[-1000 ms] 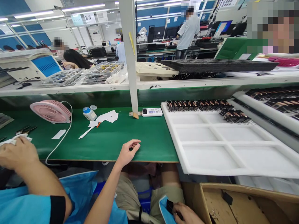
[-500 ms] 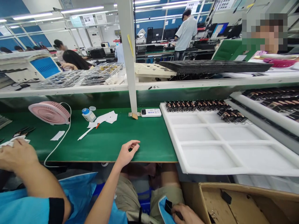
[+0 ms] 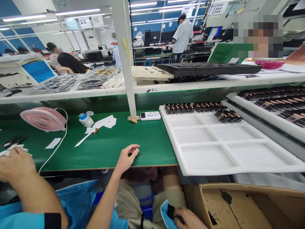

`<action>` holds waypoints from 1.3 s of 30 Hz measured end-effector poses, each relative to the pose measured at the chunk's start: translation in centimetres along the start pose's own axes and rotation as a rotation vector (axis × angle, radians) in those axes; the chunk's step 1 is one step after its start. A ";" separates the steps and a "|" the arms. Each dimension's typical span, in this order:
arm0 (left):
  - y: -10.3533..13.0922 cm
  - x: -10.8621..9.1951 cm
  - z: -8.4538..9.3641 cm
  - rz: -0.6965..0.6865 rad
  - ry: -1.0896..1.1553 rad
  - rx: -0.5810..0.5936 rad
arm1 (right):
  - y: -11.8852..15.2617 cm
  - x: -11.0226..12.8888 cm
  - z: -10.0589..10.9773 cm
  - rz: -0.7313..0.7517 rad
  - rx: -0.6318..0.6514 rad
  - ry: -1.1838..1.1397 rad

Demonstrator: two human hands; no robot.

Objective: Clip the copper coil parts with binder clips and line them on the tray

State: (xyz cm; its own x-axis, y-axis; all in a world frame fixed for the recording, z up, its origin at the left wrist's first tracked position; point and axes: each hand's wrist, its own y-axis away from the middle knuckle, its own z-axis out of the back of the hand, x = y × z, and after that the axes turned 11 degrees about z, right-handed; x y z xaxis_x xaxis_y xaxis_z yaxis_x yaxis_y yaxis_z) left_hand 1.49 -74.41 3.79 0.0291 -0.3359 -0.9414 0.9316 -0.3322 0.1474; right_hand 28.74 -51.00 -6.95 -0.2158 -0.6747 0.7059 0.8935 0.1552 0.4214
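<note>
My left hand (image 3: 128,156) hovers over the green tabletop (image 3: 147,143) near its front edge. Its fingers are loosely curled, a gap shows between thumb and fingers, and nothing is visible in it. Low in the view, my right hand (image 3: 187,218) is closed around a small black part (image 3: 180,219) at my lap, partly hidden by the fingers. Right beside it, a black piece (image 3: 170,211) lies against blue cloth (image 3: 164,210) with a pale edge. A white foam tray (image 3: 177,152) to the right holds rows of black components with copper-coloured strips (image 3: 190,107) at its back.
A cardboard box (image 3: 228,210) with black bits inside stands by my right hand. A co-worker's hand (image 3: 19,162) rests on white paper at the left. A pink fan (image 3: 44,119), a small bottle (image 3: 86,120), paper scraps (image 3: 105,122) and a white device (image 3: 150,115) are on the table.
The whole scene has shifted slightly left as my head turned a little. Both of my hands keep nearly the same pose and place.
</note>
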 end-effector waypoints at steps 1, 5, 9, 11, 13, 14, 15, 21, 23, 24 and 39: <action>0.0 0.0 0.0 -0.004 0.000 -0.001 | 0.0 0.1 0.0 0.000 -0.010 -0.002; -0.1 0.3 0.1 -0.014 -0.002 -0.007 | 0.1 0.6 0.3 0.007 -0.024 0.013; -0.3 0.3 0.1 -0.007 0.012 0.006 | 0.2 1.4 0.8 -0.006 0.015 0.039; -0.3 0.3 0.1 -0.005 0.009 0.010 | 0.2 1.7 1.1 -0.004 0.021 0.043; -0.3 0.2 0.1 -0.005 0.001 0.006 | 0.2 1.8 1.2 -0.003 0.024 0.049; -0.3 0.2 0.1 -0.006 -0.002 0.003 | 0.2 1.9 1.2 -0.001 0.025 0.052; -0.3 0.2 0.1 -0.008 -0.005 -0.001 | 0.2 1.8 1.2 -0.002 0.029 0.054; -0.1 0.0 0.1 -0.027 -0.022 -0.011 | 0.2 2.1 1.4 0.023 -0.043 0.003; -0.1 0.0 0.0 -0.036 -0.033 -0.019 | 0.1 2.5 1.7 0.025 -0.092 -0.009; 0.0 0.0 0.0 -0.039 -0.038 -0.022 | 0.1 2.7 1.9 0.023 -0.106 -0.017; -0.1 0.2 -0.1 -0.043 -0.045 -0.027 | -0.4 2.2 1.5 0.017 -0.146 -0.073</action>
State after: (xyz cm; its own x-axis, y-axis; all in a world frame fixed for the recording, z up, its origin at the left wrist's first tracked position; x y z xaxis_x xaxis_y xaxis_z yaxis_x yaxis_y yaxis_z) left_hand 1.46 -74.40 3.58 -0.0264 -0.3613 -0.9321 0.9411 -0.3234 0.0988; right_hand 27.33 -51.45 -4.72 -0.2231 -0.6175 0.7543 0.9440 0.0561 0.3251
